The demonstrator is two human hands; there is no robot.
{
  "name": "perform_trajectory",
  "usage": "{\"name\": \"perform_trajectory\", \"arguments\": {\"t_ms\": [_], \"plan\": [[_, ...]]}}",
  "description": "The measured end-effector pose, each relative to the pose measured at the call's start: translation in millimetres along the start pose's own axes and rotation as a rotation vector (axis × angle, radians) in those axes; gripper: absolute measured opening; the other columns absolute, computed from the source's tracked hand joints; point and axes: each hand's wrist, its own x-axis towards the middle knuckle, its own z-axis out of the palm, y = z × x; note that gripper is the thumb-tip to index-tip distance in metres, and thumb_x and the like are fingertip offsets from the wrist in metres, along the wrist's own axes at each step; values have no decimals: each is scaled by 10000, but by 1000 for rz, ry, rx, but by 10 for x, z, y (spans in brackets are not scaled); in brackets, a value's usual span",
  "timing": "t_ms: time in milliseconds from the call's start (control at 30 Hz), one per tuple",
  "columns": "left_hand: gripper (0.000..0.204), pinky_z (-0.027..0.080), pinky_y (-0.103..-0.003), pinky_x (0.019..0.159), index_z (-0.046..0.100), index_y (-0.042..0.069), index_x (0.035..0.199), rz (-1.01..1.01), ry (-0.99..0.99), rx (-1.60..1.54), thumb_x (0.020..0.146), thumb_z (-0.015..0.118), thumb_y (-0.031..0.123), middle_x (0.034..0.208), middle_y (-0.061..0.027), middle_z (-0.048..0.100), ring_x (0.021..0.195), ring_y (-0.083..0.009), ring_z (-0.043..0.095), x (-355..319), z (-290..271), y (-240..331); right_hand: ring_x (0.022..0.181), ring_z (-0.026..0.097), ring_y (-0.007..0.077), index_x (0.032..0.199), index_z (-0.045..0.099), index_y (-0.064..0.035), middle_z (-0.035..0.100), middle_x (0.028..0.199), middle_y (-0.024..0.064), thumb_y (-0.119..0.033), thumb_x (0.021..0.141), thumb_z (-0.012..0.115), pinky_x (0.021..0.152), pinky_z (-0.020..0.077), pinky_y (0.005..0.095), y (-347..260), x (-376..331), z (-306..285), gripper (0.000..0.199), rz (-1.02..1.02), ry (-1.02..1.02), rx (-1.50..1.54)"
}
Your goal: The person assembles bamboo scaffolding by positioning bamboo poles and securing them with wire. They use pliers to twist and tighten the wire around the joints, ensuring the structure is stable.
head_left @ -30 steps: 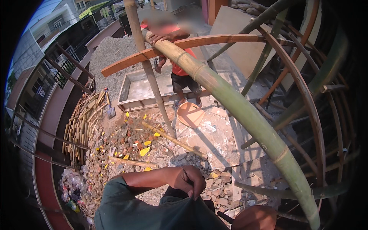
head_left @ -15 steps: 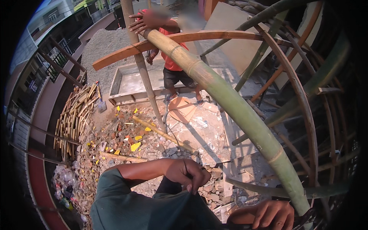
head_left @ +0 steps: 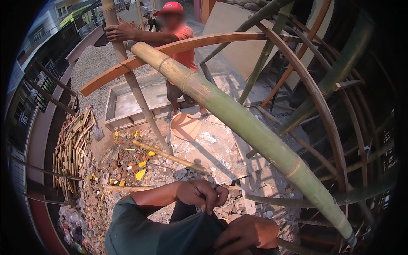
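Observation:
My left hand (head_left: 199, 194) is closed, its bent fingers pinching the front of my dark green shirt (head_left: 170, 231). A small dark loop or ring shows by its fingers. Close beside it, at the lower middle, my right hand (head_left: 246, 233) lies against the shirt, its fingertips hidden. A thick green bamboo pole (head_left: 250, 125) slants across from upper left to lower right, apart from both my hands. It rests over a curved wooden beam (head_left: 114, 69). Near the pole's far end, a co-worker (head_left: 185, 46) in a red cap and shirt has a hand on an upright pole (head_left: 134, 85).
Broken rubble (head_left: 123, 170) covers the ground below. Cut bamboo pieces (head_left: 72, 148) are heaped at left, near a gravel pile (head_left: 91, 63) and a shallow mixing trough (head_left: 146, 91). An orange-tan basin (head_left: 185, 126) sits by the co-worker's feet. Bamboo and timber poles (head_left: 318, 91) crowd the right.
My right hand has moved left from beside the bamboo pole's lower end to my shirt. The co-worker's hand has moved to the upright pole. The view has shifted right.

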Motion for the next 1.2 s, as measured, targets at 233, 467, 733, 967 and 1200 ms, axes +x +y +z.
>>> {"name": "perform_trajectory", "arguments": {"t_ms": [233, 467, 733, 967, 1200], "plan": [[346, 389, -293, 691, 706, 35, 874, -42, -77, -193, 950, 674, 371, 839, -52, 534, 752, -162, 465, -127, 84, -288, 777, 620, 233, 963, 703, 14, 640, 1014, 139, -57, 881, 631, 706, 493, 311, -156, -141, 140, 131, 362, 157, 371], [398, 447, -414, 681, 593, 8, 1005, -942, 382, 919, 1051, 435, 370, 840, -193, 616, 756, -354, 611, -497, -159, -542, 989, 632, 287, 1015, 636, -102, 627, 1091, 109, -176, 790, 751, 768, 518, 391, 276, -321, 595, 262, -95, 252, 149], [310, 452, -438, 689, 546, 8, 944, -1045, 276, 1070, 1045, 477, 293, 775, -238, 569, 727, -424, 539, -884, -401, -976, 985, 609, 311, 1156, 633, -75, 644, 1085, 119, -219, 843, 759, 851, 490, 420, 125, -409, 800, 367, -88, 490, -64], [541, 463, -471, 708, 587, -31, 884, -1120, 47, 944, 1060, 369, 432, 774, -248, 621, 774, -417, 635, -588, -308, -1130, 1051, 576, 340, 1165, 637, -60, 640, 1098, 127, -249, 826, 771, 936, 447, 456, 181, -527, 941, 410, -106, 576, -188], [426, 476, -452, 726, 604, -20, 916, -1038, -61, 1009, 1045, 429, 347, 789, -262, 612, 815, -439, 614, -307, -373, -1372, 1081, 571, 317, 1243, 641, -24, 604, 1215, 153, -190, 869, 739, 952, 441, 416, 237, -843, 1143, 420, -83, 675, 15]]}}
